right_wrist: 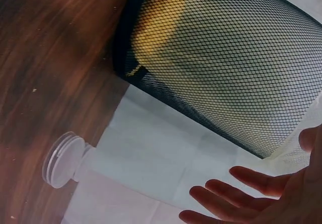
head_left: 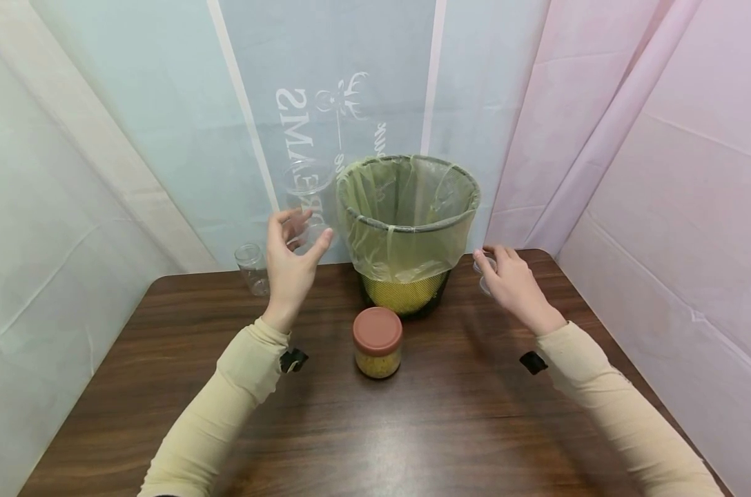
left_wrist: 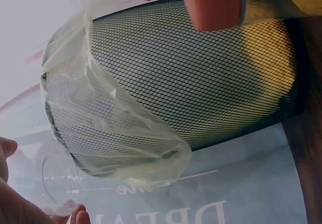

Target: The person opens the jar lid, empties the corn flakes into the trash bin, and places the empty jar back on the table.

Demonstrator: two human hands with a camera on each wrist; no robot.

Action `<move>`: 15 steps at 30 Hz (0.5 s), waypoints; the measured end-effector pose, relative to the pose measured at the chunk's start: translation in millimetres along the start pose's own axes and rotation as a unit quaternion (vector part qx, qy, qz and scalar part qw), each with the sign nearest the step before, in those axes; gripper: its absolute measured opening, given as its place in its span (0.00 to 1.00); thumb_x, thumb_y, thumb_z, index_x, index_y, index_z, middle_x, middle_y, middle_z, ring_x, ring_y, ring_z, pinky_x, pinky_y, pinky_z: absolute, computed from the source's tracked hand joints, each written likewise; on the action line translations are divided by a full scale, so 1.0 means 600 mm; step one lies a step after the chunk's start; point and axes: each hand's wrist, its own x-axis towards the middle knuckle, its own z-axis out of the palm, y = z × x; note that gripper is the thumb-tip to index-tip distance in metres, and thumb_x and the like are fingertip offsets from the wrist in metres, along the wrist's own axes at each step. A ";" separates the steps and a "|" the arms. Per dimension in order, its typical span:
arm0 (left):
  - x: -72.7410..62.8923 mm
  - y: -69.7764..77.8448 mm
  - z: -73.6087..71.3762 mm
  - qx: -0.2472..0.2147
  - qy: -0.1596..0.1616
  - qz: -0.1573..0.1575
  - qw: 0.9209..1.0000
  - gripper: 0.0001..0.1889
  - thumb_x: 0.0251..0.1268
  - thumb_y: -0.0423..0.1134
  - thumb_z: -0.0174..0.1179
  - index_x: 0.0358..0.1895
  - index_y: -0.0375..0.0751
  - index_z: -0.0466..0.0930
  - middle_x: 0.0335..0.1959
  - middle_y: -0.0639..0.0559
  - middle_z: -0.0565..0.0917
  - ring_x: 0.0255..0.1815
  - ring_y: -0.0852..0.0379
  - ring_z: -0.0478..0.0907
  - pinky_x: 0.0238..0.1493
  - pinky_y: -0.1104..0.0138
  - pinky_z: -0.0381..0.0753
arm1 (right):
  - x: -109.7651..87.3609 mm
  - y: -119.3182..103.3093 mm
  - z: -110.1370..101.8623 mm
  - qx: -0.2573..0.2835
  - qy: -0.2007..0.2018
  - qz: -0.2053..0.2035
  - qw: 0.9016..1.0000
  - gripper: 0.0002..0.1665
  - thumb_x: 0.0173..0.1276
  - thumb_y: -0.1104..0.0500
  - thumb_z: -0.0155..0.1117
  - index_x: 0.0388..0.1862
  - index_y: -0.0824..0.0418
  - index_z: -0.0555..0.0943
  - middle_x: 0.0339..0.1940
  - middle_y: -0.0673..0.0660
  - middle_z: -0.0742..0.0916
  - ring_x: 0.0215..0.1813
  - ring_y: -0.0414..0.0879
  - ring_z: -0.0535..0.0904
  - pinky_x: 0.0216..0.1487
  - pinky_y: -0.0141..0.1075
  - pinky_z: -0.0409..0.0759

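Note:
My left hand is raised left of the mesh bin, its thumb and fingers curled round a clear, see-through cup. The cup's outline is faint, so its exact kind is hard to tell. The right hand hovers at the bin's right with loosely spread fingers and holds nothing. Beyond it, apart from the fingers in the right wrist view, stands a clear piece with stacked round discs. A pale yellow-green bag lines the black mesh bin and folds over its rim.
A jar with a reddish lid and yellow contents stands in front of the bin. Behind the left hand, near the table's back edge, is a clear jar. The brown table meets hanging curtains at its back and sides.

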 end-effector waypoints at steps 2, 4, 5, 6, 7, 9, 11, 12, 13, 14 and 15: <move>-0.001 -0.003 -0.001 0.003 0.000 0.001 1.000 0.27 0.56 0.33 0.65 0.57 0.27 0.65 0.56 0.38 0.78 0.55 0.44 0.74 0.55 0.56 0.72 | -0.002 0.003 0.002 -0.002 -0.007 0.000 1.000 0.41 0.75 0.36 0.32 0.66 0.68 0.65 0.63 0.73 0.70 0.64 0.71 0.64 0.61 0.63 0.62; -0.003 -0.006 -0.002 0.007 0.000 0.000 1.000 0.27 0.56 0.33 0.66 0.57 0.27 0.65 0.55 0.39 0.78 0.55 0.43 0.75 0.55 0.57 0.73 | -0.005 0.006 0.005 -0.003 -0.013 0.001 1.000 0.41 0.74 0.35 0.33 0.67 0.68 0.64 0.63 0.74 0.69 0.64 0.72 0.64 0.61 0.63 0.62; -0.004 -0.007 -0.003 0.009 0.001 0.000 1.000 0.27 0.56 0.33 0.66 0.57 0.27 0.65 0.55 0.39 0.78 0.55 0.43 0.75 0.55 0.57 0.73 | -0.006 0.008 0.007 -0.004 -0.016 0.001 1.000 0.42 0.74 0.35 0.33 0.67 0.68 0.64 0.63 0.74 0.69 0.63 0.72 0.64 0.61 0.63 0.63; -0.005 -0.009 -0.003 0.011 0.002 -0.002 1.000 0.27 0.56 0.33 0.66 0.57 0.28 0.65 0.55 0.39 0.78 0.55 0.42 0.75 0.55 0.57 0.73 | -0.007 0.009 0.008 -0.004 -0.020 0.002 1.000 0.42 0.74 0.34 0.33 0.67 0.68 0.63 0.64 0.74 0.69 0.64 0.72 0.64 0.61 0.63 0.62; -0.006 -0.010 -0.004 0.014 0.003 -0.004 1.000 0.28 0.56 0.33 0.66 0.57 0.29 0.65 0.55 0.39 0.79 0.55 0.42 0.75 0.55 0.56 0.73 | -0.008 0.010 0.010 -0.004 -0.024 0.003 1.000 0.43 0.73 0.34 0.33 0.68 0.68 0.63 0.64 0.74 0.68 0.64 0.72 0.64 0.61 0.63 0.62; -0.009 -0.012 -0.005 0.018 0.004 -0.009 1.000 0.29 0.55 0.33 0.66 0.59 0.30 0.65 0.55 0.39 0.79 0.55 0.43 0.75 0.55 0.56 0.73 | -0.010 0.014 0.014 -0.005 -0.034 0.002 0.999 0.44 0.73 0.33 0.33 0.69 0.69 0.62 0.65 0.74 0.67 0.65 0.71 0.63 0.62 0.63 0.62; -0.011 -0.014 -0.007 0.021 0.003 -0.014 1.000 0.30 0.55 0.33 0.67 0.60 0.32 0.65 0.56 0.39 0.79 0.55 0.43 0.75 0.55 0.55 0.73 | -0.012 0.019 0.018 -0.008 -0.045 0.000 0.999 0.45 0.73 0.33 0.33 0.70 0.69 0.60 0.67 0.74 0.66 0.67 0.70 0.61 0.63 0.63 0.60; -0.012 -0.016 -0.008 0.023 0.002 -0.016 1.000 0.30 0.55 0.33 0.67 0.61 0.33 0.65 0.56 0.39 0.79 0.55 0.44 0.75 0.56 0.55 0.73 | -0.013 0.021 0.019 -0.009 -0.050 -0.002 0.999 0.46 0.73 0.33 0.32 0.71 0.69 0.58 0.67 0.74 0.65 0.68 0.70 0.60 0.64 0.62 0.60; -0.013 -0.017 -0.009 0.024 0.001 -0.018 1.000 0.30 0.55 0.33 0.67 0.62 0.34 0.66 0.56 0.39 0.79 0.55 0.44 0.75 0.56 0.55 0.73 | -0.013 0.024 0.021 -0.011 -0.054 -0.004 0.998 0.46 0.73 0.33 0.32 0.71 0.69 0.57 0.68 0.74 0.64 0.68 0.69 0.59 0.65 0.62 0.59; -0.013 -0.018 -0.010 0.024 -0.001 -0.018 1.000 0.30 0.55 0.33 0.67 0.62 0.34 0.66 0.57 0.39 0.78 0.55 0.45 0.75 0.57 0.55 0.73 | -0.014 0.027 0.023 -0.012 -0.057 -0.007 0.998 0.46 0.73 0.33 0.32 0.72 0.69 0.57 0.68 0.74 0.63 0.69 0.69 0.58 0.65 0.62 0.59; -0.014 -0.020 -0.011 0.026 -0.002 -0.020 0.999 0.30 0.55 0.33 0.67 0.62 0.34 0.67 0.57 0.40 0.78 0.56 0.45 0.75 0.57 0.55 0.73 | -0.014 0.029 0.025 -0.013 -0.059 -0.010 0.998 0.47 0.73 0.33 0.32 0.72 0.69 0.56 0.69 0.74 0.63 0.70 0.69 0.57 0.66 0.62 0.58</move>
